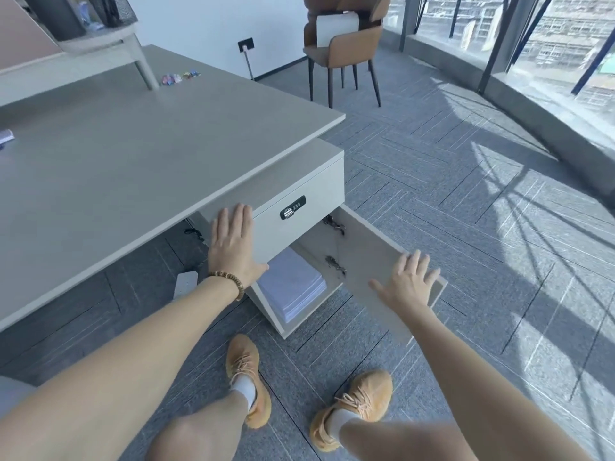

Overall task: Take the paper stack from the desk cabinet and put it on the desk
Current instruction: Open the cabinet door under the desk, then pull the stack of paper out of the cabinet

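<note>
A white paper stack (294, 287) lies inside the lower compartment of the grey desk cabinet (319, 171), under the desk (133, 154). The cabinet door (366, 254) is swung open to the right. My left hand (233, 241), fingers spread, rests flat on the cabinet's drawer front beside the combination lock (293, 207), just above the papers. My right hand (411, 281) is spread on the outer edge of the open door. Neither hand holds the papers.
A white power strip (185, 283) lies on the carpet under the desk. Small coloured clips (179, 77) sit on the desk's far side. A brown chair (342, 44) stands by the wall, glass windows run along the right. My orange shoes (352, 404) stand in front of the cabinet.
</note>
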Tool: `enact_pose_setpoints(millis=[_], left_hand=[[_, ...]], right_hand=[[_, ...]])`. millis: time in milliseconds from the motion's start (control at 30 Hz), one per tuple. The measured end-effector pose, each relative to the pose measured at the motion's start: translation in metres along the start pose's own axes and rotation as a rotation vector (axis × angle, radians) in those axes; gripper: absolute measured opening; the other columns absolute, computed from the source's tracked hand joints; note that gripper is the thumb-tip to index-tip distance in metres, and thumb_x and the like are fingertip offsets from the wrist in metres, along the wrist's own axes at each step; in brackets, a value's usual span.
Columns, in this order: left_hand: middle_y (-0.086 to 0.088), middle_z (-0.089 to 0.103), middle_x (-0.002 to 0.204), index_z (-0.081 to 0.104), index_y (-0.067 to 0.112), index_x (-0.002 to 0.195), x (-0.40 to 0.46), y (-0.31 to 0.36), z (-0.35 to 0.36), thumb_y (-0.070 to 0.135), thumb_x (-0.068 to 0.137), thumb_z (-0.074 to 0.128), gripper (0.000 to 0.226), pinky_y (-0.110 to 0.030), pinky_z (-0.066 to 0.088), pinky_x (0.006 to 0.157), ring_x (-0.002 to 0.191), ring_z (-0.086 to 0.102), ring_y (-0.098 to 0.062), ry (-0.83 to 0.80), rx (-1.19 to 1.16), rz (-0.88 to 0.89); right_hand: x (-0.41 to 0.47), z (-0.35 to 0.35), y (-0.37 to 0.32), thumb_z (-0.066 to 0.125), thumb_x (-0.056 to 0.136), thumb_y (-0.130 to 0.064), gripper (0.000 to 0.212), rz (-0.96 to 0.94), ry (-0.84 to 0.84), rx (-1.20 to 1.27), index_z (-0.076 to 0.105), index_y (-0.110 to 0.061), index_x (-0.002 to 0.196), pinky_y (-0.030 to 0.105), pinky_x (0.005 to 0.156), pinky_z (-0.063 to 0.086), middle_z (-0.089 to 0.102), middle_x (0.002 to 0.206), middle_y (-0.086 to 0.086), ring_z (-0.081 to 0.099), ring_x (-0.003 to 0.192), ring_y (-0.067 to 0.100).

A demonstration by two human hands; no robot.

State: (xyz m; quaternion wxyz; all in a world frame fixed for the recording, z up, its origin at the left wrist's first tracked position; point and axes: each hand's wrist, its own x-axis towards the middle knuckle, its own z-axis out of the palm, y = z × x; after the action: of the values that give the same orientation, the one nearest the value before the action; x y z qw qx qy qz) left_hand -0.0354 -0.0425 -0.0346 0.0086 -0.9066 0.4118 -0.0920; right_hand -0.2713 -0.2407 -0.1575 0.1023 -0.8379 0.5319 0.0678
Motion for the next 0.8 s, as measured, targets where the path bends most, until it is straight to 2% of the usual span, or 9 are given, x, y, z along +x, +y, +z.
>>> enact_pose_setpoints(millis=[167,333,500,600,667,733,800], left_hand=[[-0.011,0.027,0.163,0.022,0.007,0.155,0.003,0.0,0.013,0.052,0.06,0.085,0.122,-0.051,0.013,0.124,0.15,0.019,-0.037,0.066,-0.006,-0.012],[-0.013,0.035,0.158,0.031,0.005,0.151,0.006,0.002,0.023,0.047,0.059,0.086,0.115,-0.055,0.016,0.122,0.147,0.026,-0.04,0.131,-0.031,-0.03],[-0.015,0.034,0.158,0.031,0.003,0.15,0.005,0.014,0.021,0.037,0.067,0.082,0.103,-0.062,0.014,0.12,0.147,0.025,-0.039,0.138,-0.067,-0.087],[-0.018,0.028,0.16,0.034,0.003,0.149,-0.005,0.027,0.029,0.03,0.076,0.071,0.087,-0.066,0.015,0.117,0.151,0.019,-0.037,0.21,-0.195,-0.097],[-0.02,0.024,0.162,0.037,0.005,0.148,-0.021,0.041,0.056,0.025,0.081,0.063,0.075,-0.065,0.016,0.118,0.152,0.016,-0.036,0.258,-0.333,-0.049],[-0.021,0.023,0.161,0.039,0.007,0.146,-0.037,0.057,0.097,0.021,0.085,0.06,0.066,-0.062,0.018,0.119,0.152,0.018,-0.035,0.188,-0.448,-0.024],[-0.02,0.023,0.161,0.039,0.007,0.146,-0.044,0.067,0.144,0.017,0.089,0.061,0.063,-0.053,0.027,0.12,0.151,0.02,-0.033,0.03,-0.591,-0.105]], right_hand=[[0.031,-0.003,0.017,0.041,0.081,-0.08,0.117,0.005,0.021,-0.003,0.0,-0.004,0.16,0.061,0.122,0.002,0.002,0.169,0.02,-0.003,0.156,0.04],[0.045,-0.005,0.017,0.041,0.08,-0.081,0.116,-0.006,-0.003,-0.033,-0.001,-0.01,0.161,0.066,0.12,0.001,-0.003,0.168,0.023,-0.007,0.154,0.045],[0.037,-0.001,-0.013,0.047,0.085,-0.071,0.101,-0.028,0.021,0.075,0.012,-0.013,0.16,0.064,0.12,0.005,-0.002,0.168,0.025,-0.006,0.155,0.043],[0.034,0.014,-0.035,0.05,0.091,-0.06,0.086,-0.139,-0.006,0.15,0.023,-0.013,0.158,0.058,0.123,0.011,0.015,0.167,0.019,0.01,0.156,0.036],[0.037,0.029,-0.052,0.053,0.092,-0.054,0.077,-0.226,-0.034,0.157,0.03,-0.012,0.153,0.053,0.121,0.023,0.032,0.161,0.018,0.03,0.149,0.035],[0.046,0.049,-0.07,0.056,0.093,-0.048,0.069,-0.269,-0.101,0.183,0.036,-0.012,0.149,0.049,0.114,0.033,0.041,0.153,0.016,0.043,0.139,0.035],[0.056,0.074,-0.084,0.057,0.093,-0.045,0.068,-0.278,-0.181,0.235,0.035,-0.013,0.149,0.049,0.107,0.04,0.042,0.152,0.015,0.051,0.131,0.037]])
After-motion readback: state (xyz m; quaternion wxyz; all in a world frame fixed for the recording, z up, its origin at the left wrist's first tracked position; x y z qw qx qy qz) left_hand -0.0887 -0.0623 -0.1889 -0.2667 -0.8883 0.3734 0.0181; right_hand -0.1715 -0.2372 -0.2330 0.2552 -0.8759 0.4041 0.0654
